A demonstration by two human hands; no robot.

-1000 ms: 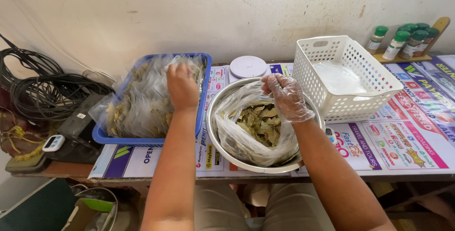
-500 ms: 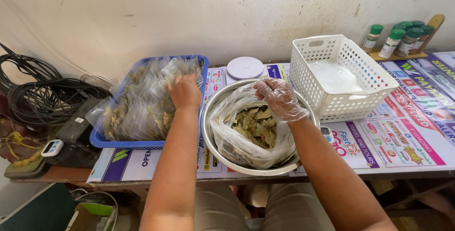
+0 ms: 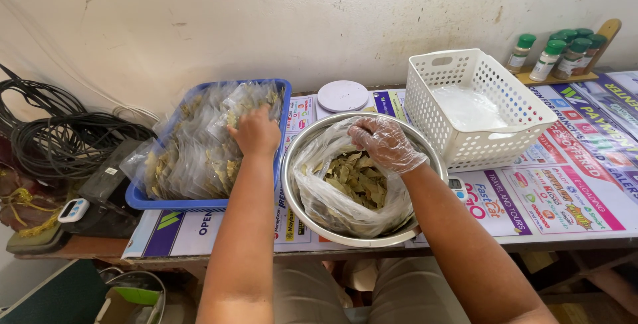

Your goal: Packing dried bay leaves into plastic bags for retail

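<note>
Fingers (image 3: 247, 116) of the left hand (image 3: 256, 131) were curled down among the small clear packets of dried leaves (image 3: 199, 148) heaped in the blue tray (image 3: 199, 203), closing on one or more of them, though from where I stood I could not tell whether any packet was actually caught. The right hand (image 3: 385, 143), in a thin clear glove, hung over the steel bowl (image 3: 299, 211) with its fingers loosely bent and touching the rim of the big plastic bag (image 3: 332, 198) that lined it; loose dried leaves (image 3: 359, 181) lay inside the bag. It looked like the picking-up stage, with one hand fetching from the tray while the other tended the bag. Any next move would call for a firm pinch on one slippery packet. Beyond the bowl, on the table (image 3: 571, 204), stood a white basket (image 3: 478, 108), a round white scale (image 3: 343, 95) and green-capped spice jars (image 3: 555, 55).
</note>
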